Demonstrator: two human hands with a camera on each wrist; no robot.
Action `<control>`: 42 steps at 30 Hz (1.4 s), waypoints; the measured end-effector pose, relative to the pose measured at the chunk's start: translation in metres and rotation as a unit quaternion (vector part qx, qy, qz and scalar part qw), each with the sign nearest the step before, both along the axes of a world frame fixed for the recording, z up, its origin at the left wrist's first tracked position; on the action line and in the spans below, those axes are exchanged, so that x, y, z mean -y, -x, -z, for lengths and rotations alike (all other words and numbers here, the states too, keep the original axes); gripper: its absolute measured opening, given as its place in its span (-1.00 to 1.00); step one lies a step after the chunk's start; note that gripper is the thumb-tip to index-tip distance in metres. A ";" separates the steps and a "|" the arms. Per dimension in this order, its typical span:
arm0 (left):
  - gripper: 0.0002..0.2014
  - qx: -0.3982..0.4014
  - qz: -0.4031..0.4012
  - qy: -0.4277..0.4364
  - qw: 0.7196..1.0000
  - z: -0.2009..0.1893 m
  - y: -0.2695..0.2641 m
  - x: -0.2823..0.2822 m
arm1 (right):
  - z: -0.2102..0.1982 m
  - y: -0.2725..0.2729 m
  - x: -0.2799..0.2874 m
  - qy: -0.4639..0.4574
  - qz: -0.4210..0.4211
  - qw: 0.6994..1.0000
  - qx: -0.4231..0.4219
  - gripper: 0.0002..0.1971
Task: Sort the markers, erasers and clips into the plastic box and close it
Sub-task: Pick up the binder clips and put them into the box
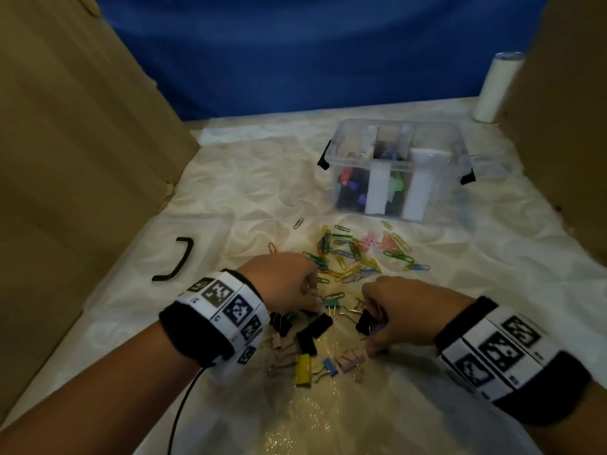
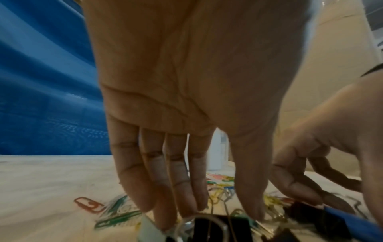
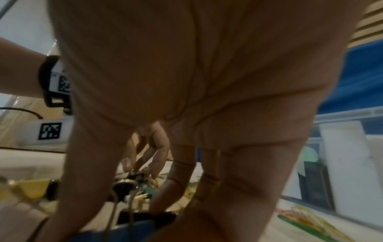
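Observation:
Both hands work in a pile of binder clips (image 1: 313, 333) on the white cloth at the front centre. My left hand (image 1: 313, 298) reaches fingers-down into the pile, its fingertips and thumb closing round a black binder clip (image 2: 209, 227) with a wire loop. My right hand (image 1: 369, 326) grips a bunch of black binder clips (image 1: 364, 320); the right wrist view shows a black clip (image 3: 145, 216) and a blue clip (image 3: 124, 229) under its fingers. Coloured paper clips (image 1: 354, 254) lie just beyond the hands. The clear plastic box (image 1: 453, 152) stands open farther back, with markers (image 1: 351, 188) in its left compartment.
The box's clear lid (image 1: 207, 224) with a black handle (image 1: 177, 261) lies flat at the left. Loose yellow (image 1: 303, 369), blue (image 1: 330, 366) and pink (image 1: 351, 357) binder clips sit nearest me. Cardboard walls (image 1: 82, 159) stand on both sides. A white cylinder (image 1: 492, 90) stands at the back right.

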State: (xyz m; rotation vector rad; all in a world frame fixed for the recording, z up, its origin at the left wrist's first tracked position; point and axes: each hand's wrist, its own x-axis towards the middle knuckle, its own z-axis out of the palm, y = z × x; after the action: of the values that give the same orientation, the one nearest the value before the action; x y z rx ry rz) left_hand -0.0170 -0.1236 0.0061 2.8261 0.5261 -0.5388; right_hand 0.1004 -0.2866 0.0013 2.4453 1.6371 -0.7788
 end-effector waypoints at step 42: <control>-0.50 -0.045 -0.039 -0.015 0.998 0.015 0.006 -0.040 | 0.009 0.008 0.003 0.000 0.097 0.993 -0.065 -0.64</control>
State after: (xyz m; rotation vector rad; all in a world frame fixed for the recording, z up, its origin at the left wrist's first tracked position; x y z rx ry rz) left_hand -0.0230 -0.0836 -0.0086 2.8064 0.6639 -0.6516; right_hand 0.0924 -0.2897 -0.0078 2.6330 1.4522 -0.9841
